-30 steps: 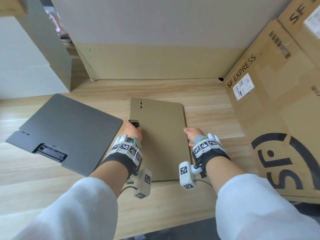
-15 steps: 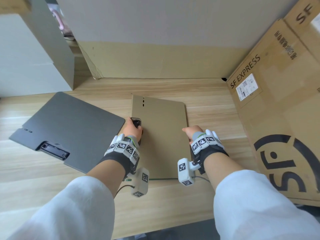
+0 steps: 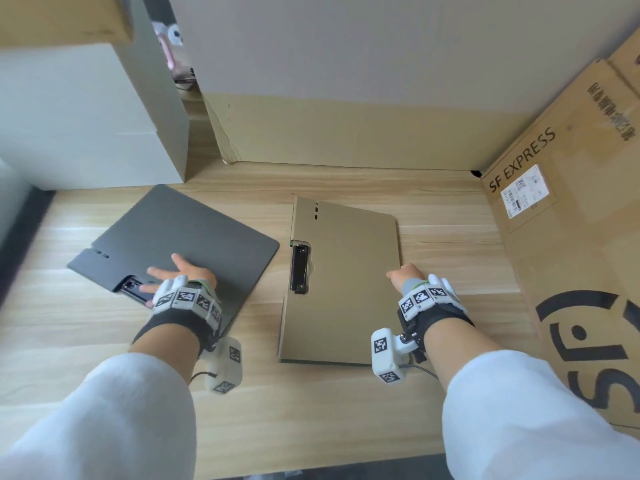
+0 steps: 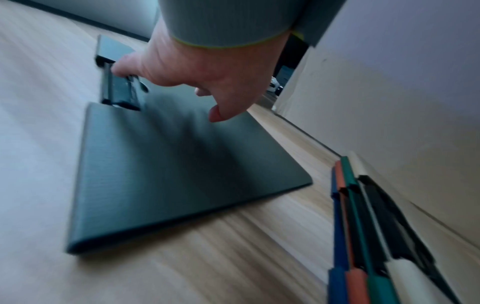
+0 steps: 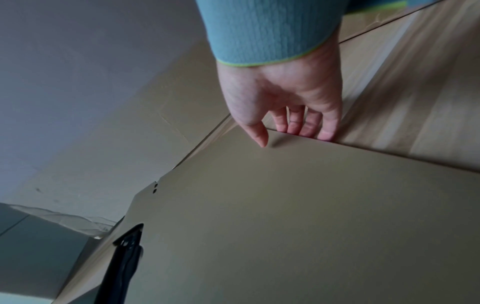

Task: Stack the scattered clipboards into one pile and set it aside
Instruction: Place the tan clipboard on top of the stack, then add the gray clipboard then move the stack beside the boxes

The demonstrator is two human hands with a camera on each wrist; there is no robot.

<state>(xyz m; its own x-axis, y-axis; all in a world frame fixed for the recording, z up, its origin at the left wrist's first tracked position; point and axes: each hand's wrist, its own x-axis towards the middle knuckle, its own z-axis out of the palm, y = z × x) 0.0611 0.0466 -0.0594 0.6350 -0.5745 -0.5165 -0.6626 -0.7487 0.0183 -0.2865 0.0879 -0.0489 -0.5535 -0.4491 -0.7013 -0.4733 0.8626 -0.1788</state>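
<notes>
My left hand [image 3: 180, 275] is spread over the flat dark grey plastic clipboard [image 3: 180, 244], fingers splayed and relaxed above its surface; the thumb reaches toward the black metal clip [image 4: 120, 86] at the board's near edge, though I cannot tell whether it presses on it. That board lies flat on the pale wooden tabletop [image 3: 311, 403], angled away to the left of my left wrist.

My right hand [image 3: 403, 277] is at the right edge of the tan stack of clipboards [image 3: 346, 289], fingers [image 5: 326, 131] curled down over the edge and the thumb resting on the top face, so it grips the stack there. The stack sits between my two hands, its own black clip [image 3: 299, 268] on the side toward my left hand, apart from the grey board. In the left wrist view blue, orange, green and white board edges [image 4: 348, 226] show in the stack.

A brown cardboard box printed SF EXPRESS [image 3: 571, 202] stands just right of my right hand.
</notes>
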